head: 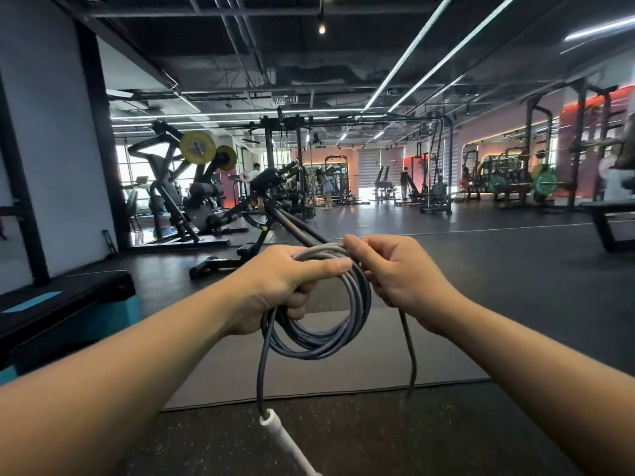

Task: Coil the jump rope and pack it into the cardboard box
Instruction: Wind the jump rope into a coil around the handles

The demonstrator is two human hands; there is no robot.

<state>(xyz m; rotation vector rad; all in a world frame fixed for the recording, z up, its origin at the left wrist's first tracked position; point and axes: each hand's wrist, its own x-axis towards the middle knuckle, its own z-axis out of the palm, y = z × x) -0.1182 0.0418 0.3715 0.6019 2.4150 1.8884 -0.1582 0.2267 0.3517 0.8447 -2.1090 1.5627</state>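
Note:
A grey jump rope (pixel 323 341) hangs in several round loops in front of me. My left hand (pixel 278 286) grips the loops at their top left, thumb laid across the strands. My right hand (pixel 402 273) pinches the rope at the coil's top right. One free end drops from the left hand to a white handle (pixel 278 431) near the bottom edge. Another strand (pixel 410 355) hangs loose under the right hand. No cardboard box is in view.
A black and teal padded box (pixel 65 310) stands at my left. A grey mat (pixel 343 379) lies on the dark gym floor below the hands. A black weight machine (pixel 271 214) stands just beyond them. People and racks are far off.

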